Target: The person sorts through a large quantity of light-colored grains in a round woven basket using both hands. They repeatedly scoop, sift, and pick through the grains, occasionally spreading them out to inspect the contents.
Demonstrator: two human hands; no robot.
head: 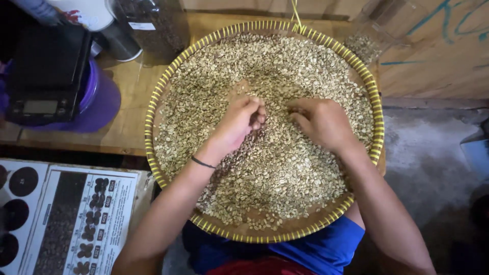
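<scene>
A round woven tray (153, 109) with a yellow-striped rim rests on my lap and against a wooden bench. It is covered with pale green coffee beans (285, 173). My left hand (235, 125) lies on the beans near the tray's middle, fingers curled and closed as if cupping a few beans. A thin black band circles that wrist. My right hand (322, 122) is beside it, palm down, fingertips pressed into the beans. The two hands are a short gap apart.
A black digital scale (43, 76) sits on a purple container (102, 99) at the left of the wooden bench (127, 127). Dark jars (153, 23) stand behind. A printed chart of beans (76, 219) lies at lower left. Grey floor (423, 158) is at right.
</scene>
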